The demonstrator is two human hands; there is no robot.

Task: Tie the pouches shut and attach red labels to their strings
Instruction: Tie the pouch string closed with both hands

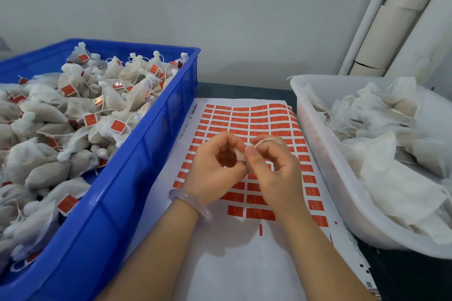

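Blue crate: on the left, full of tied pouches with red tags.
Label sheet: flat on the bench in the middle, with rows of red stickers.
Left hand: fingers curled, pinching a small white pouch above the sheet.
Right hand: close against the left, pinching the string.
White tub: on the right, holds untied pouches.

1. Both bare forearms reach forward from the lower edge and converge, so the hands meet at their fingertips.
2. The left hand has curled fingers, thumb and forefinger pinching a pouch (only a white scrap shows).
3. The right hand, also curled, pinches the string lying over its forefinger.
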